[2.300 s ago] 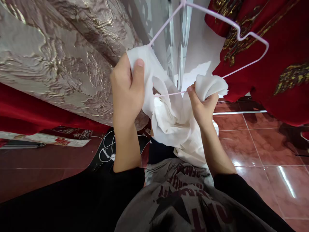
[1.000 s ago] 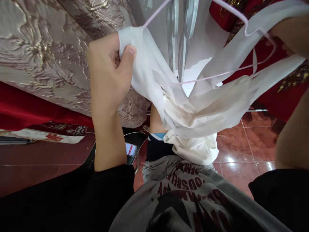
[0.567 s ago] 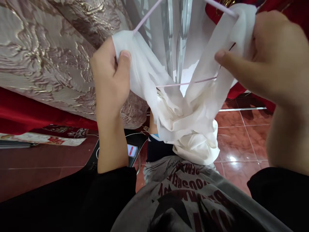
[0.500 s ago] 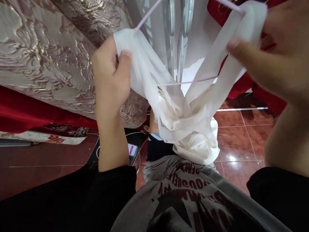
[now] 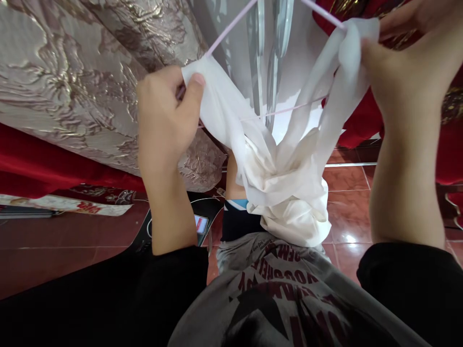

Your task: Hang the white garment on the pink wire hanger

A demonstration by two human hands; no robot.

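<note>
A sheer white garment [image 5: 278, 188] with creamier cloth bunched low in it hangs in a V shape in front of my body. Its two upper ends lie over the sloping arms of a thin lilac clothes hanger [image 5: 231, 27], whose top is out of the picture. My left hand [image 5: 166, 111] is closed on the left upper end, thumb on top. At the right upper end, my right hand [image 5: 408, 62] pinches the cloth near the hanger's tip; some of its fingers are hidden behind. The hanger's lower bar crosses between the two sides of the cloth.
Shiny embossed pinkish fabric [image 5: 72, 86] hangs at the left above red cloth [image 5: 65, 161]. Pale metal bars [image 5: 277, 43] stand behind the hanger. A black seat [image 5: 141, 233] carries a phone [image 5: 201, 224] and a white cable. Red tiles [image 5: 349, 207] cover the floor.
My right hand has moved inward and slightly down with its end of the garment, which now looks narrower and more gathered. My left hand has shifted slightly right and down, still holding its end.
</note>
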